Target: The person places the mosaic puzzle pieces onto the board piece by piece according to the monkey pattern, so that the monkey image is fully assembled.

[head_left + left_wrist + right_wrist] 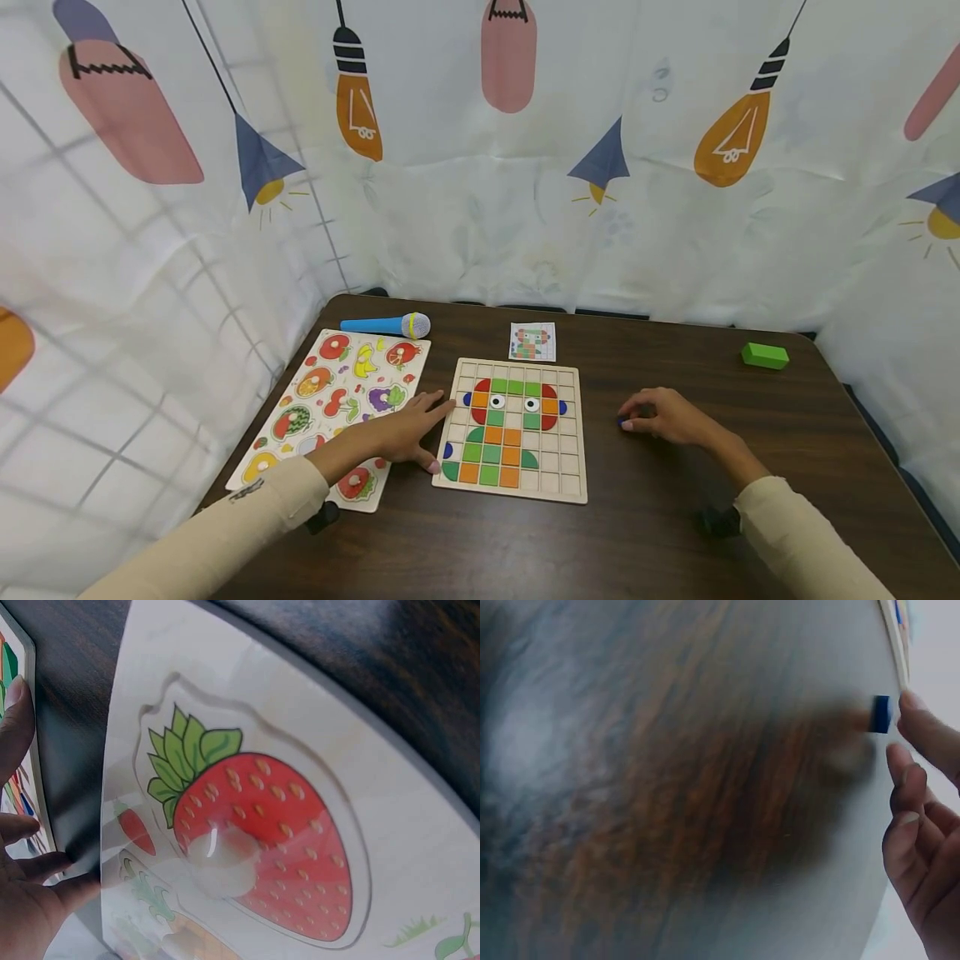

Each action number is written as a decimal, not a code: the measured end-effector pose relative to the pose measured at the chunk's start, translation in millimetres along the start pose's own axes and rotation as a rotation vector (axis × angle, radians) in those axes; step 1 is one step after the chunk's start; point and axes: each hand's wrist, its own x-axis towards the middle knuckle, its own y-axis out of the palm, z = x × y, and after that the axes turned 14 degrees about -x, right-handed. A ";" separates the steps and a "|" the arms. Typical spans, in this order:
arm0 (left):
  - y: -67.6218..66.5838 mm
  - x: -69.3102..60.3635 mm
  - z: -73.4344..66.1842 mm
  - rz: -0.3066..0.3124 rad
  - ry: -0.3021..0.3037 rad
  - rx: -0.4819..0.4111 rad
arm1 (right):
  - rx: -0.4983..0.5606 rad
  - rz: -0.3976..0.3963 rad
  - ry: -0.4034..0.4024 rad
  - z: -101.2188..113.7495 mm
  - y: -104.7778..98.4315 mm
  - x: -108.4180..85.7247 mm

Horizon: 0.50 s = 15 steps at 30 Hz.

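My left hand (411,428) rests with spread fingers at the left edge of a wooden grid board (561,492). Coloured tiles on the board form a figure with two eye tiles (532,405), red curves, and green and orange squares. To the right of the board, just over the table, my right hand (663,416) pinches a small blue piece (881,714) between thumb and fingers; its exact shape is partly hidden. A small card (532,342) with a similar coloured pattern lies behind the board.
A fruit puzzle board (300,392) lies on the left, under my left forearm, with a knobbed strawberry piece (262,840) near its corner. A blue toy microphone (385,325) lies behind it. A green block (765,356) sits at the table's far right. Printed curtains surround the table (637,533).
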 end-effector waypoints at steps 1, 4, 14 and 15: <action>-0.1 0.0 -0.1 0.000 0.000 0.000 | -0.007 -0.004 0.004 -0.7 1.0 -0.1; 0.0 0.0 -0.3 0.000 0.000 -0.001 | -0.039 -0.025 0.014 -1.4 3.6 -0.1; 0.3 -0.1 0.3 -0.002 -0.005 0.000 | -0.196 -0.092 -0.106 0.9 6.7 -2.2; 0.3 -0.1 0.4 -0.002 -0.007 0.001 | -0.201 -0.095 -0.111 1.2 7.5 -2.5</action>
